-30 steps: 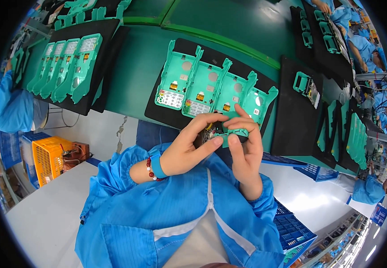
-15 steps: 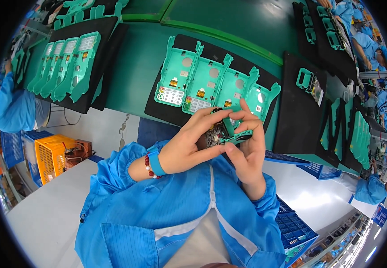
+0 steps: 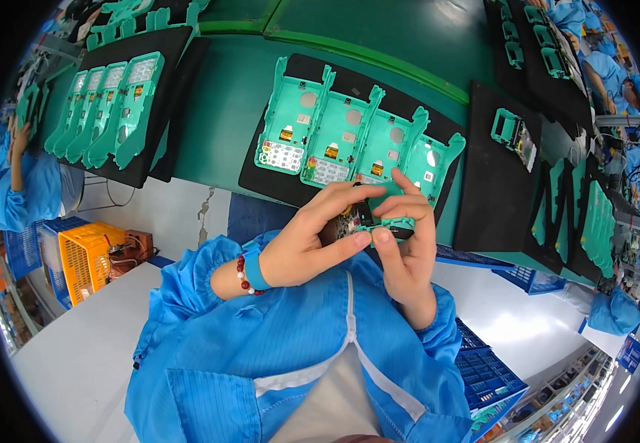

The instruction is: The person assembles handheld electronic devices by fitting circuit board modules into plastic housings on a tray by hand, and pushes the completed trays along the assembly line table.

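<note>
Both hands meet in front of my chest around one small assembly, made of a green plastic frame (image 3: 397, 223) and a dark electronic part (image 3: 363, 214). My left hand (image 3: 290, 240) grips the dark side, thumb below and fingers bent over the top. On the green end, my right hand (image 3: 413, 258) closes its thumb and fingers. Fingers hide much of the piece. Just beyond the hands, several green plastic housings (image 3: 283, 118) lie side by side on a black foam mat (image 3: 267, 186), fitted with small circuit parts and white keypad-like panels at their near ends.
More green housings (image 3: 140, 111) rest on a black mat at the left. At the right, a green frame with electronics (image 3: 508, 129) lies on another black board (image 3: 482, 199). A yellow crate (image 3: 87, 258) stands at lower left, blue crates (image 3: 486, 376) at lower right. A co-worker (image 3: 14, 192) sits at the left.
The held assembly has tilted, so its green frame now shows narrower and flatter between my fingers. At the far left, the co-worker's arm has come up beside a green piece.
</note>
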`<action>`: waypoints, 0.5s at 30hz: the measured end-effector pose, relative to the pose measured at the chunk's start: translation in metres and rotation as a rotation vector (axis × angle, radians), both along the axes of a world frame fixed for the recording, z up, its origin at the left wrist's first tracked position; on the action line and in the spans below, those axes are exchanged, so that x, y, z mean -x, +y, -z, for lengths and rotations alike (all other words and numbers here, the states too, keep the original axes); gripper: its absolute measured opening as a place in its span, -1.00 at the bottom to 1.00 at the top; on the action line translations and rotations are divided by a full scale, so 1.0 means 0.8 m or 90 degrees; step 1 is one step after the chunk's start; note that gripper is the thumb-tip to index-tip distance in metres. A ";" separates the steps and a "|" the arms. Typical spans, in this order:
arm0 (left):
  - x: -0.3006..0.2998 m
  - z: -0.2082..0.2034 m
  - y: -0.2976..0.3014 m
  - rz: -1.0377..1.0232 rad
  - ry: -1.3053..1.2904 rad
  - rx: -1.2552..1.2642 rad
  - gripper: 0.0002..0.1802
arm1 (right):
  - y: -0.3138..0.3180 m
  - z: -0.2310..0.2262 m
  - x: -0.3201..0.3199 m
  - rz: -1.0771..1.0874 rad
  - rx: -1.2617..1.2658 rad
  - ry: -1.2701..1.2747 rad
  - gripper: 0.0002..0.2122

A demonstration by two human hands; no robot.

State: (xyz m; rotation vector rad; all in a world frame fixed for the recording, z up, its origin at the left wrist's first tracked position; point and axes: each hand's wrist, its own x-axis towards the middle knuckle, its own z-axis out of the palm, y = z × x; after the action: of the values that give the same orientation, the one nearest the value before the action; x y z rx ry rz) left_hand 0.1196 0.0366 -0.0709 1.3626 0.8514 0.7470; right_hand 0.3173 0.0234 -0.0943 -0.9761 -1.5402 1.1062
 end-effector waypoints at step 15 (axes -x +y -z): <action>-0.004 0.009 -0.002 -0.022 0.010 -0.062 -0.41 | -0.007 -0.005 0.004 -0.002 0.036 0.076 -0.77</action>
State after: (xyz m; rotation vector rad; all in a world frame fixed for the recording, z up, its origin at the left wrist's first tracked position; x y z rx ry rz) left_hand 0.1224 0.0353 -0.0779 1.4443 0.8615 0.8145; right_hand 0.3139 0.0179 -0.0903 -0.9294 -1.4215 1.1950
